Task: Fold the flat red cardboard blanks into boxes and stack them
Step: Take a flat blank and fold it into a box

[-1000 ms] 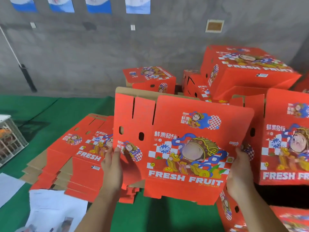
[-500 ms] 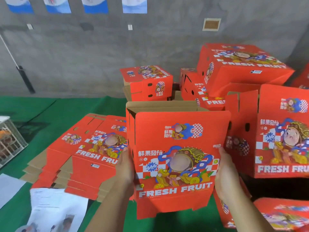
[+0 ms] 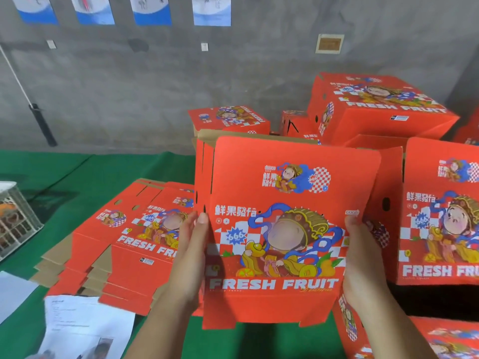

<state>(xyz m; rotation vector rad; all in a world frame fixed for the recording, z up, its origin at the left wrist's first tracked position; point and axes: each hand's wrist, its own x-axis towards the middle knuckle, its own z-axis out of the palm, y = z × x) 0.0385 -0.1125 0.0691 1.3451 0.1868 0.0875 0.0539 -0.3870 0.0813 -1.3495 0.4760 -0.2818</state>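
Note:
I hold a red "FRESH FRUIT" cardboard blank upright in front of me, opened into a squared sleeve with its brown inside showing at the top. My left hand presses flat against its left side, fingers straight. My right hand presses its right side, thumb on the front edge. A pile of flat red blanks lies on the green surface to the left. Folded red boxes are stacked behind and to the right.
A large red box stands close on the right, another red box lies low at the right. White papers lie at the lower left. A wire crate sits at the left edge. A grey wall runs behind.
The blank went from a flat sheet with its side panel spread left to a squared sleeve. Both hands slid onto its two sides and lifted it slightly.

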